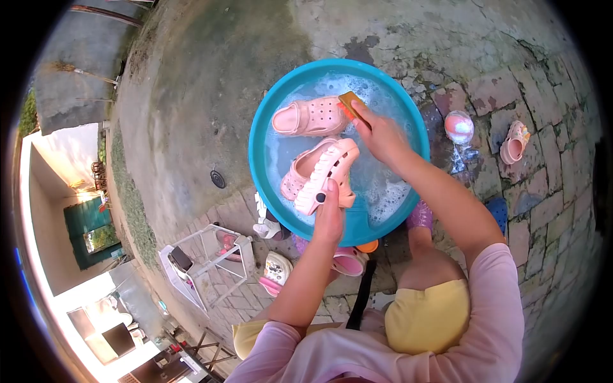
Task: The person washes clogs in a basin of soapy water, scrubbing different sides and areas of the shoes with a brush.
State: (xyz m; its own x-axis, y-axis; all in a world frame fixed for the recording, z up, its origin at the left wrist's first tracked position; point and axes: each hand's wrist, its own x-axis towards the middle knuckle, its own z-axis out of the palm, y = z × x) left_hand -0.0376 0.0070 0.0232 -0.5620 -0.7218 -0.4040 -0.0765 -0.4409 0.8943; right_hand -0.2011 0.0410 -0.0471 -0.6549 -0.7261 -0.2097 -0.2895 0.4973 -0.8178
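My left hand [329, 220] grips a pink clog [338, 167] with a chunky ridged sole, tilted on its side above the soapy water. Behind it is more pink perforated clog [295, 177]; whether this is a separate shoe I cannot tell. Another pink clog [310, 116] lies at the far side of the teal basin [257, 127]. In my right hand [382, 137], fingers wrapped round its back, is a scrub brush [352, 105] with orange bristles. Its bristles are beside the far clog's toe; whether they touch it is unclear.
Right of the basin stand a round soapy container [459, 127] and a small pink clog [514, 143]. A white frame rack [217, 255] is at the left. Near it are a white sandal [265, 220] and a decorated clog [277, 269]. The paving is cracked brick.
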